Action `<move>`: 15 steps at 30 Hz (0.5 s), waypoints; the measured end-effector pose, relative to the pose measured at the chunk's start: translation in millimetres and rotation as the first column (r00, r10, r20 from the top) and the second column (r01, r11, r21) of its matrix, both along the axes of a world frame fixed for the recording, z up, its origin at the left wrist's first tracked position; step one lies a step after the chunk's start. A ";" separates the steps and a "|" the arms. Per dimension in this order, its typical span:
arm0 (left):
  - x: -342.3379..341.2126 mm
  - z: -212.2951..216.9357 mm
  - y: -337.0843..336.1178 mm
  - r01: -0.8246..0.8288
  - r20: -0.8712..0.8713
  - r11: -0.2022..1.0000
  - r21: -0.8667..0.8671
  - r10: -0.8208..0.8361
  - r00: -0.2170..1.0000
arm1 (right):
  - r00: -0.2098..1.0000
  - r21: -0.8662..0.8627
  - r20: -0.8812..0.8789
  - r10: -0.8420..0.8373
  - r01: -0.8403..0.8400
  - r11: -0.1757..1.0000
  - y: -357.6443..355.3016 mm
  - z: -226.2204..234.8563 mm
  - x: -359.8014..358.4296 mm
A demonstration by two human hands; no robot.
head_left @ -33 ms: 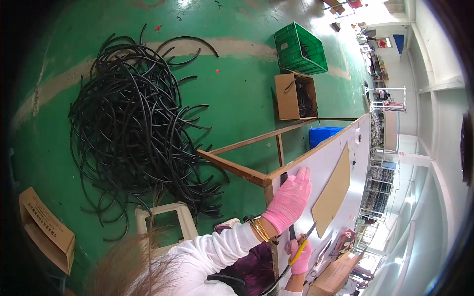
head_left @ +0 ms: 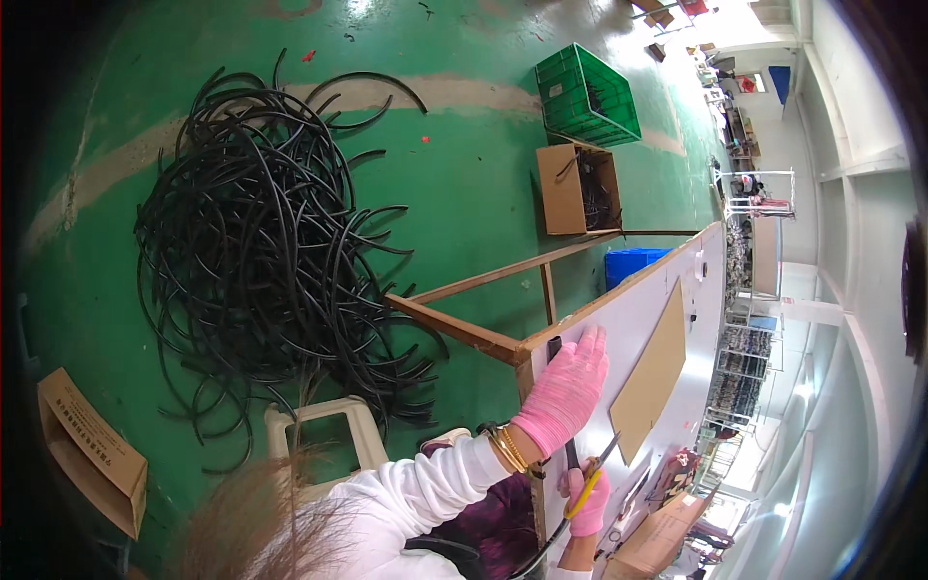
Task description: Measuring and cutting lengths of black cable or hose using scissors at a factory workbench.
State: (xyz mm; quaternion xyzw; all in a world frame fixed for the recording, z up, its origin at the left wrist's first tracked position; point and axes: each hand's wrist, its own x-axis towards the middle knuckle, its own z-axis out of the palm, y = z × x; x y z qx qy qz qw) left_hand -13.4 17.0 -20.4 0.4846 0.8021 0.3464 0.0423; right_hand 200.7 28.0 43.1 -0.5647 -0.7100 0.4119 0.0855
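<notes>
In a pink glove, my left hand (head_left: 565, 391) lies over the table's near edge with its fingers stretched out flat. Beneath it runs a black tube (head_left: 554, 348); its end shows beyond the fingers, and the hand hides its middle. My right hand (head_left: 591, 507), gloved in pink too, is closed around scissors (head_left: 583, 493) with yellow handles. Their blades point up and away over the white tabletop (head_left: 619, 338). Close to the right hand the black tube shows again and curves down toward the lower edge. Whether the right fingers also grip the tube is unclear.
A large heap of black tubes (head_left: 271, 232) covers the green floor at left, beside a beige stool (head_left: 362, 435). A cardboard sheet (head_left: 652, 377) lies on the table. Beyond stand an open carton (head_left: 563, 193), a green crate (head_left: 570, 92) and a blue bin (head_left: 628, 266).
</notes>
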 end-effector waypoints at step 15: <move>-9.4 11.9 -13.9 0.001 0.078 0.999 0.054 -0.005 0.997 | 0.993 0.069 -0.014 0.117 -0.116 0.991 4.9 -16.6 16.1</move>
